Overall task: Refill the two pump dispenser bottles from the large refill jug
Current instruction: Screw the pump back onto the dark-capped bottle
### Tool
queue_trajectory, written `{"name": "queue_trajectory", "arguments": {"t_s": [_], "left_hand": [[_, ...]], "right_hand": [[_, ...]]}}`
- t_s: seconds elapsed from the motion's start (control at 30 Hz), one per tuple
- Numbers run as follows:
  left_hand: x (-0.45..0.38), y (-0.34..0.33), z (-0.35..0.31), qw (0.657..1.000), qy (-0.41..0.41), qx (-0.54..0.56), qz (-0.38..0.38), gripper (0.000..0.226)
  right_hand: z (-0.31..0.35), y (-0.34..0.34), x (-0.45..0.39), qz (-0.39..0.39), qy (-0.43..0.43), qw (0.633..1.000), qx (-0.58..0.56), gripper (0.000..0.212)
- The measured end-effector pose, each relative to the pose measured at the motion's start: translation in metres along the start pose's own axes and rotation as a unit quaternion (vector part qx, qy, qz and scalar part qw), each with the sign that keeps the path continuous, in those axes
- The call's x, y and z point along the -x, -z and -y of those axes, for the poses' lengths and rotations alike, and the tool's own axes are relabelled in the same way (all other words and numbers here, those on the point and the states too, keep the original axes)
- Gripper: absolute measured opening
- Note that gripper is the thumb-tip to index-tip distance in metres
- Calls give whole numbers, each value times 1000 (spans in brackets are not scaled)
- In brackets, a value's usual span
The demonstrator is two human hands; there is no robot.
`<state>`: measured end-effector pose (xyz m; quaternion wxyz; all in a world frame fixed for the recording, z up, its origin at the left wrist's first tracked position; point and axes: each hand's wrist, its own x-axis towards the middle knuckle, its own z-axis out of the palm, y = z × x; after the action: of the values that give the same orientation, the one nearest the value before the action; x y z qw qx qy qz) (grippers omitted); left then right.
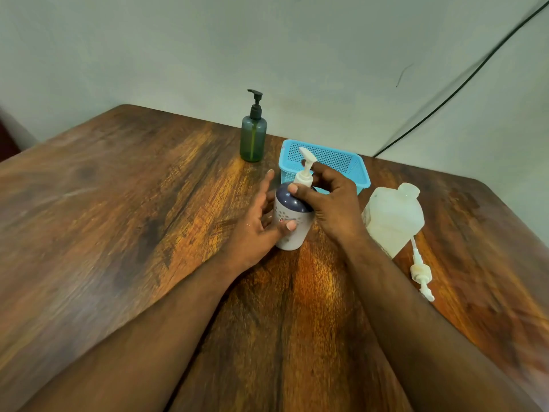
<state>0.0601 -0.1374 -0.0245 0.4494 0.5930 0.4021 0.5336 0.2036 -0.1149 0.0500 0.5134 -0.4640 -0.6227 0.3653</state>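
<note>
Wood grain runs in streaky orange and dark brown across the glossy tabletop [118, 218], which meets a plain pale wall. Near the middle stands a squat white plastic pump bottle with a dark purple domed shoulder [289, 221] and a white pump head. The left hand [258, 224] cups its side, fingers loosely spread, thumb laid across the white lower body. The right hand [329, 200] comes over the top, thumb and fingertips pinching the pump collar at the neck, with the nozzle sticking up between them. Behind, by the wall, is a smooth translucent green cylinder bottle with a black pump [253, 135]. A perforated light-blue plastic basket [341, 162] sits just behind the hands. To the right, a boxy, milky translucent refill jug [392, 221] stands uncapped, with a loose white pump and tube [420, 272] lying beside it.
</note>
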Motion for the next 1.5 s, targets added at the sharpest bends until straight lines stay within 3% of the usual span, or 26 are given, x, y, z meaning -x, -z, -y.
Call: {"name": "queue_trajectory", "arguments": {"t_s": [0.1, 0.2, 0.3, 0.4, 0.53, 0.7, 0.83, 1.0, 1.07, 1.13, 1.23, 1.33, 1.5], "left_hand": [[-2, -1, -1, 1000, 8, 9, -3, 92], [-2, 0, -1, 1000, 6, 9, -24, 96], [-3, 3, -3, 999, 10, -18, -46, 106], [-5, 11, -4, 999, 20, -34, -20, 109], [-4, 11, -4, 998, 26, -50, -1, 88], [-2, 7, -5, 998, 58, 24, 17, 85], [-2, 4, -9, 998, 60, 18, 18, 92], [2, -10, -17, 998, 7, -52, -30, 88], [4, -13, -16, 996, -6, -66, -51, 85], [6, -12, -15, 997, 3, -57, -48, 84], [5, -9, -16, 999, 39, 3, -10, 79], [2, -5, -17, 997, 65, 31, 23, 80], [-1, 1, -20, 995, 78, 30, 60, 85]], "right_hand": [[-2, 5, -2, 17, -7, 1000, 24, 27], [-2, 10, -3, 61, -26, 996, -67, 21], [-2, 10, -2, 84, -42, 985, -146, 24], [-4, 8, -2, 90, -47, 982, -161, 23], [-5, 12, -5, 129, -50, 979, -151, 28], [-6, 17, -9, 180, -32, 978, -102, 31], [-2, 13, -3, 138, -17, 986, -94, 27], [-3, -11, 15, -19, -5, 996, -89, 22], [-4, -16, 19, -41, 4, 998, -51, 23], [-1, -12, 17, -9, -13, 997, -75, 26], [1, 4, 8, 118, -43, 976, -180, 43], [1, 14, -1, 205, -41, 965, -159, 42], [2, 12, 3, 141, -16, 983, -114, 30]]}}
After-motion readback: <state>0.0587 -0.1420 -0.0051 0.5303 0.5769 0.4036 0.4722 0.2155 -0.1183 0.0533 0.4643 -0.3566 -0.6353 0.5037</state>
